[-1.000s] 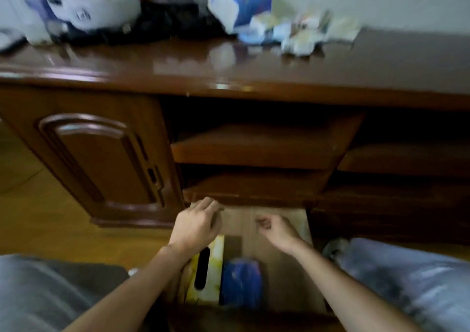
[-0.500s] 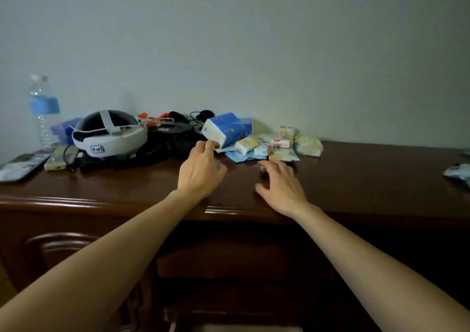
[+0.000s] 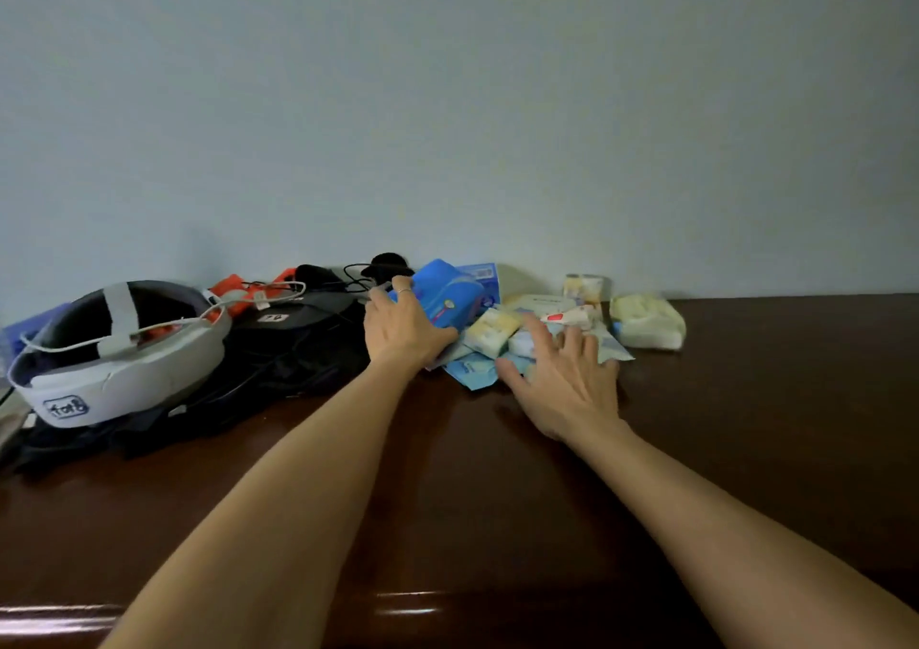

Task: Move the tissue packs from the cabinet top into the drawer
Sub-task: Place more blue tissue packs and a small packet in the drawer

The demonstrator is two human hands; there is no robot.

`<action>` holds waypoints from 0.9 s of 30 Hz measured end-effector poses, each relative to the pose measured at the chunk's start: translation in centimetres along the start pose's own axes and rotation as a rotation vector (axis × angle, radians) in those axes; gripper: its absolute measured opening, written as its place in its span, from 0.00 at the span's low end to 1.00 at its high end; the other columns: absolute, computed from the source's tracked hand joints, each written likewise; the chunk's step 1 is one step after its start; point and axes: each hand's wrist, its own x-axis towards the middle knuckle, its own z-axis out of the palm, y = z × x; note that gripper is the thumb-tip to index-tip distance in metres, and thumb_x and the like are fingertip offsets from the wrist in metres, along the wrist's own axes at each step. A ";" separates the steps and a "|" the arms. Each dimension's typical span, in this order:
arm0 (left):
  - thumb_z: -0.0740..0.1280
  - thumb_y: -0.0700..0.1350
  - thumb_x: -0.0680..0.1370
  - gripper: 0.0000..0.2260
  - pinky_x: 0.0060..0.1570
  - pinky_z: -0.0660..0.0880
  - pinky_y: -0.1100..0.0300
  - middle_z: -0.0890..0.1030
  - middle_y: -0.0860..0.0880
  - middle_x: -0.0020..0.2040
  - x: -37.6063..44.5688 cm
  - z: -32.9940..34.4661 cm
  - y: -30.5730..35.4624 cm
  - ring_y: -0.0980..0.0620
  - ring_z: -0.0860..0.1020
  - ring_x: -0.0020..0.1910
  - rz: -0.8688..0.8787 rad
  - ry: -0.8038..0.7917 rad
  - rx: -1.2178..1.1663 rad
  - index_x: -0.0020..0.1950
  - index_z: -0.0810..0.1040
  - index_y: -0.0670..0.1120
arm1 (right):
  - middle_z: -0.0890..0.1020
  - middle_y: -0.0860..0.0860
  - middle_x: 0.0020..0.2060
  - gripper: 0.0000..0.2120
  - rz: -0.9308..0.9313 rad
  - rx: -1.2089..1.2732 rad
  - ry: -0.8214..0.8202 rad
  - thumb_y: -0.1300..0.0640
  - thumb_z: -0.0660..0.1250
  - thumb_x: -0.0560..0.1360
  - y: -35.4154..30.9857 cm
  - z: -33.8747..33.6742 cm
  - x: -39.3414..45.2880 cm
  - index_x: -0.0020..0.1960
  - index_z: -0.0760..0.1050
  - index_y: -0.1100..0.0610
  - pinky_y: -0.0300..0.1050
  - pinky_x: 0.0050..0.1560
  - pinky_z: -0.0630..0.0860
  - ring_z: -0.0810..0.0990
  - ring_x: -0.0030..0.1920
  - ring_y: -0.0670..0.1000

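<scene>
A heap of tissue packs lies on the dark wooden cabinet top (image 3: 497,474) against the wall. My left hand (image 3: 403,327) is wrapped around the big blue tissue pack (image 3: 447,298) at the heap's left end. My right hand (image 3: 562,375) is spread flat, fingers straight, over the small packs, touching a pale blue flat pack (image 3: 472,370) and white ones. A yellow-white small pack (image 3: 492,332) lies between my hands. A pale yellow soft pack (image 3: 646,322) sits apart at the right. The drawer is out of view.
Left of the heap lie a white and grey headset (image 3: 114,355), black bags (image 3: 278,350) with cables and something orange (image 3: 238,290). Bare wood stretches to the right of the packs and toward the front edge (image 3: 408,608).
My view rose from the open drawer to the cabinet top. Both hands came up from the drawer and reached forward onto the heap; my left hand now closes round the big blue pack.
</scene>
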 end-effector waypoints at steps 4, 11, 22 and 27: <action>0.73 0.60 0.62 0.38 0.48 0.71 0.52 0.66 0.45 0.61 -1.4 -0.3 -0.9 0.41 0.71 0.62 -0.026 0.070 -0.123 0.66 0.64 0.49 | 0.45 0.55 0.82 0.39 -0.013 -0.067 -0.014 0.23 0.45 0.74 -0.4 0.6 1.9 0.80 0.44 0.37 0.68 0.67 0.62 0.55 0.76 0.64; 0.72 0.61 0.63 0.33 0.41 0.72 0.54 0.65 0.51 0.56 -6.2 -4.8 0.0 0.45 0.75 0.56 0.054 0.248 -0.232 0.62 0.63 0.54 | 0.45 0.55 0.82 0.46 0.058 0.091 -0.215 0.15 0.42 0.64 -3.2 -0.1 5.0 0.78 0.51 0.32 0.75 0.72 0.45 0.45 0.81 0.65; 0.72 0.63 0.63 0.34 0.42 0.69 0.57 0.64 0.55 0.57 -14.1 -8.7 -2.3 0.49 0.76 0.52 -0.032 0.258 -0.298 0.64 0.63 0.58 | 0.73 0.57 0.67 0.30 0.085 0.139 -0.046 0.29 0.57 0.70 -1.8 -2.5 -1.2 0.67 0.69 0.42 0.62 0.57 0.69 0.70 0.66 0.61; 0.71 0.64 0.62 0.34 0.40 0.68 0.59 0.65 0.55 0.58 -20.4 -10.0 -1.2 0.53 0.73 0.46 -0.035 0.237 -0.392 0.64 0.63 0.59 | 0.69 0.59 0.71 0.38 0.146 0.087 -0.152 0.25 0.54 0.68 1.7 -5.5 -6.5 0.75 0.63 0.39 0.66 0.63 0.67 0.65 0.71 0.64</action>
